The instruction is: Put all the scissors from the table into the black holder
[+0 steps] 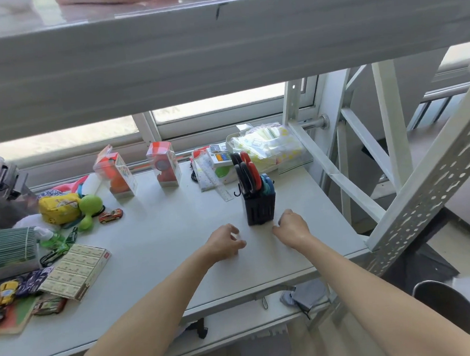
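The black holder (259,209) stands upright on the white table (160,238), right of centre. Several scissors stick out of its top: a black-and-red pair (246,171) rises highest and blue-handled scissors (267,185) sit lower on the right side. My left hand (224,244) rests on the table just left of and in front of the holder, fingers loosely curled, holding nothing. My right hand (293,229) rests close to the holder's right front corner, fingers curled downward, nothing visible in it. No loose scissors show on the table.
Toys, a yellow pouch (59,208), a toy car (110,215) and a box of erasers (77,270) crowd the left. Two clear boxed toys (118,172) and a ruler (223,191) lie behind. A shelf beam (219,53) hangs overhead; a perforated metal post (429,186) slants at right.
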A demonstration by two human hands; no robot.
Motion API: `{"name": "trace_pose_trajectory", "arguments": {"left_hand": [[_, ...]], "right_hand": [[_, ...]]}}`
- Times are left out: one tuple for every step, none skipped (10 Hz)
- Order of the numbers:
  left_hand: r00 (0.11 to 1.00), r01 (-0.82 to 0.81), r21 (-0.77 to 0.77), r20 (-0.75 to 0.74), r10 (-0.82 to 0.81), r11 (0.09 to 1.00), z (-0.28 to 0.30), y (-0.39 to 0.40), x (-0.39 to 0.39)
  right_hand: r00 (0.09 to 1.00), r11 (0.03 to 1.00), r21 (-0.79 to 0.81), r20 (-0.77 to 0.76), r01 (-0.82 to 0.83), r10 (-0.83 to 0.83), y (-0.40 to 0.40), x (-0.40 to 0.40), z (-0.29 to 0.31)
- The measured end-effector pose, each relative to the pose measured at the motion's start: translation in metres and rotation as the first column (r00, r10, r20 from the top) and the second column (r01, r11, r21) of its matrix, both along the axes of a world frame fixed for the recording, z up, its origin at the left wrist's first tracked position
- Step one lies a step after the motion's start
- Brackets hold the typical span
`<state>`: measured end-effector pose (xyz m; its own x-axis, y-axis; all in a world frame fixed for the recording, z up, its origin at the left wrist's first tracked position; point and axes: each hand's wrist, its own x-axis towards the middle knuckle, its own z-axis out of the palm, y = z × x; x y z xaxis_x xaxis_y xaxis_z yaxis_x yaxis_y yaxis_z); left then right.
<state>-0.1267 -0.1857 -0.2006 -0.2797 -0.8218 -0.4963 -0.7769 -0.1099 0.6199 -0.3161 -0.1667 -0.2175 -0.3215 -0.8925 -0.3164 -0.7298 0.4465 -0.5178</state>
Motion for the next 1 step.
{"name": "trace_pose_trajectory", "arguments": {"left_hand": [[0.993, 0.12, 0.1, -0.005, -0.12, 0.988, 0.0101, 0.0188, 0.0147]], "right_hand": [[0.997, 0.993, 0.085, 0.022, -0.081, 0.08, 0.0129, 0.0107, -0.0023]]}}
